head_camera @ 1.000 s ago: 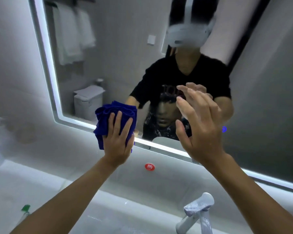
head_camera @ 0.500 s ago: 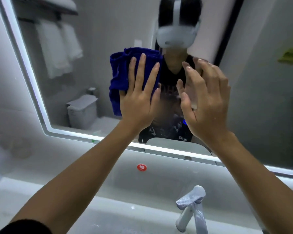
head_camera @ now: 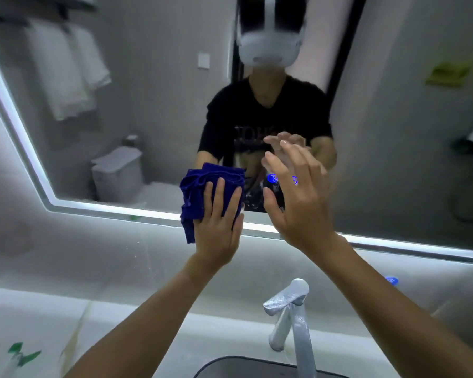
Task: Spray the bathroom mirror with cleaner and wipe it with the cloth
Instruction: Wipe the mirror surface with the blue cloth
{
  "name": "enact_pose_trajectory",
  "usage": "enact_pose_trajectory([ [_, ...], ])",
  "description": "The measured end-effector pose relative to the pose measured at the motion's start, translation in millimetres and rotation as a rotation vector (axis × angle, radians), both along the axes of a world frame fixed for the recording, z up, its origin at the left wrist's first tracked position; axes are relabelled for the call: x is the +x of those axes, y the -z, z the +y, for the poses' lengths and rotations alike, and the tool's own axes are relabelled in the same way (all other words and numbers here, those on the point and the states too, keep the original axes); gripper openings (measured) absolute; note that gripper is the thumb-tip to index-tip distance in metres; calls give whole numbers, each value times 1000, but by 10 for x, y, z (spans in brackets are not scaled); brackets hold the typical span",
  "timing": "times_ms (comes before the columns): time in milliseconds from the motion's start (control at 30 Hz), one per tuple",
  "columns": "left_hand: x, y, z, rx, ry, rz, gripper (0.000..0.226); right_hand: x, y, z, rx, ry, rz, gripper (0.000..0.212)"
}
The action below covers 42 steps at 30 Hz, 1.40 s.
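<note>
A bunched dark blue cloth (head_camera: 200, 186) is pressed flat against the lower part of the bathroom mirror (head_camera: 148, 105) by my left hand (head_camera: 219, 222), fingers spread over it, partly overlapping the mirror's lit bottom edge. My right hand (head_camera: 298, 197) is held up just to the right of it, fingers apart, holding nothing, close to the glass over two small blue lights. A green-topped spray bottle (head_camera: 19, 356) shows blurred at the bottom left on the counter.
A chrome faucet (head_camera: 290, 317) stands below my right forearm above the dark sink basin (head_camera: 230, 366). The white countertop (head_camera: 120, 320) spreads to the left. The mirror's glowing frame (head_camera: 107, 211) runs along the bottom and left. The mirror reflects a person, towels and a toilet.
My left hand has swept the cloth down from the upper middle of the mirror to its lower edge. My right hand has stayed raised beside it, also lower now.
</note>
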State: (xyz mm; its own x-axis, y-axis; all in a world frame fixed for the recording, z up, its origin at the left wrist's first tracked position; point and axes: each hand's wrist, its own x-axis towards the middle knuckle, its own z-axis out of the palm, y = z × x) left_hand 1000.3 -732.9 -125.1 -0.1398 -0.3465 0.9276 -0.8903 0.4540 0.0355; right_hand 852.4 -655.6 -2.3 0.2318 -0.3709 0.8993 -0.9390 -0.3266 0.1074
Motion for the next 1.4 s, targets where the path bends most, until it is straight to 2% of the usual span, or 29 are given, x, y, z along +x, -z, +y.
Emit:
enact_pose_trajectory([
  [200, 85, -492, -38, -69, 116, -30, 52, -192, -203, 25, -54, 47, -1, 46],
  [333, 71, -803, -105, -126, 122, -20, 55, -345, -286, 66, -102, 71, -83, 46],
  [467, -32, -650, -78, -141, 67, 68, 47, -511, -119, 187, -97, 89, -131, 46],
  [633, -446, -293, 98, 55, 98, 259, 51, -652, 264, 333, -16, 46, -190, 47],
  [733, -717, -158, 209, 124, 126, 300, 50, -613, 467, 376, -2, 28, -201, 46],
  [1133, -1734, 280, 459, 131, 132, 522, 53, -884, 996, 438, 88, 48, -293, 39],
  [1233, -2010, 292, 493, 120, 136, 503, 62, -1029, 1076, 454, 94, 61, -303, 41],
  [1300, -2175, 287, 554, 112, 159, 446, 56, -1122, 1123, 465, 99, 45, -325, 43],
  [1400, -2316, 227, 637, 142, 232, 484, 57, -1158, 1163, 488, 50, 36, -434, 42],
])
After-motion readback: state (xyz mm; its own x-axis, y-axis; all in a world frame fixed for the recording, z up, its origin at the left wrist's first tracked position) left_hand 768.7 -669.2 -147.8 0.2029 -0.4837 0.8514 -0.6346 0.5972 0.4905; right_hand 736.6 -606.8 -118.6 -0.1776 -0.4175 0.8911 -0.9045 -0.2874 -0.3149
